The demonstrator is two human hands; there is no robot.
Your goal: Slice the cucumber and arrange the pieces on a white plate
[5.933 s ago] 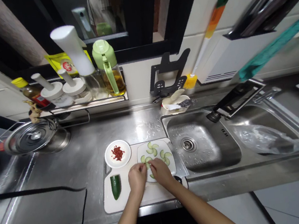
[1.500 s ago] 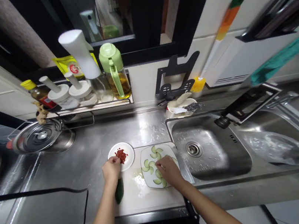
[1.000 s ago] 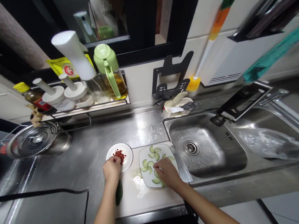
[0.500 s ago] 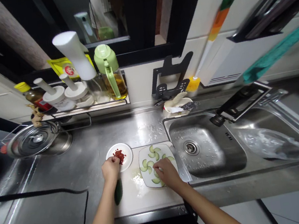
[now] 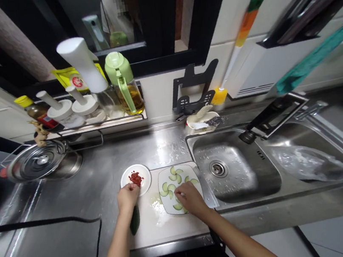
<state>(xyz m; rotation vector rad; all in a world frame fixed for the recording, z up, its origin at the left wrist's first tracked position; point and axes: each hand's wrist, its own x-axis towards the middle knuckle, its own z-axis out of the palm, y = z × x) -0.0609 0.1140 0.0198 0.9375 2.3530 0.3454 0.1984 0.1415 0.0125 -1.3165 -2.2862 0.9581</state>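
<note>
No longer meeting the right hand (image 5: 190, 196) over the square plate (image 5: 162, 175), the left hand (image 5: 128, 198) is reaching the red bits (image 5: 135, 177) on the round plate (image 5: 146, 178) (perhaps pinching one; that grip is hard to see), and is partly hiding the cucumber piece (image 5: 135, 222).

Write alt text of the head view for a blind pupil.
A person's left hand is at red pieces on a round plate; the right hand is over green slices on a squarish plate set on a cutting board. A sink is to the right.
</note>
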